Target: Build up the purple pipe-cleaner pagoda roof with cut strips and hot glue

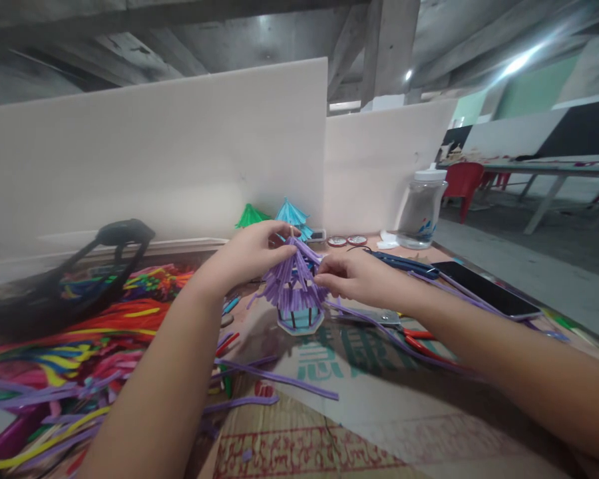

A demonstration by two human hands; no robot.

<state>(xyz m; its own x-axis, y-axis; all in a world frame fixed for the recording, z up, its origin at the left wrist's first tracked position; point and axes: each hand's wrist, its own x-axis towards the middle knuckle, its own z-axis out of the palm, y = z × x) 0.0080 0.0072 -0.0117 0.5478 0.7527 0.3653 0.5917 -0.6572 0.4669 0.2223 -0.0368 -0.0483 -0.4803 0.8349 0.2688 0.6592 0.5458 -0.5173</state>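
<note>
My left fingers (283,253) pinch the purple roof (290,274) near its peak, apparently steadying it, while my right fingers (330,284) curl at its side, their grip unclear.

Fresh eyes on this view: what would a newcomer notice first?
The purple-roofed model house in the middle, with the left hand at its peak and the right hand at its side. Next, the bright heap of colored strips on the left. Beyond sit a green cone and a blue cone.
</note>
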